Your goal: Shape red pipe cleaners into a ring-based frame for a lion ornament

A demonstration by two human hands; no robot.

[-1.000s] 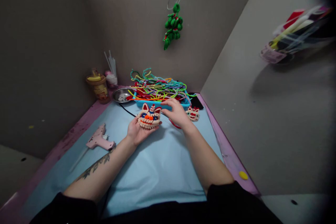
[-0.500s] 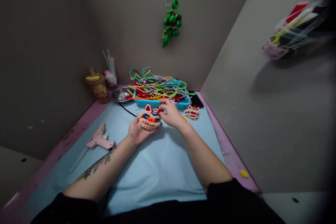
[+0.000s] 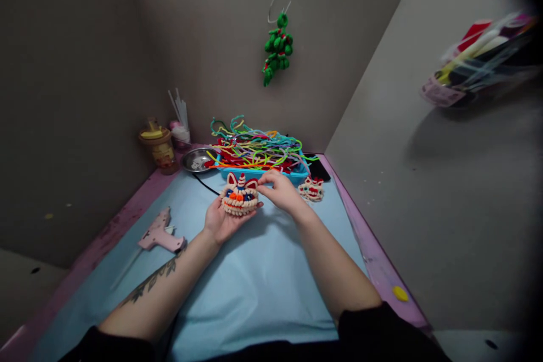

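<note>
While my left hand (image 3: 220, 220) cups the pipe-cleaner face (image 3: 240, 197) near the tabletop's far edge, my right hand (image 3: 278, 192) pinches its ear, evidently mid-shaping; gentle bending comes next.

Cream lion-head craft (image 3: 240, 197), face up
</note>
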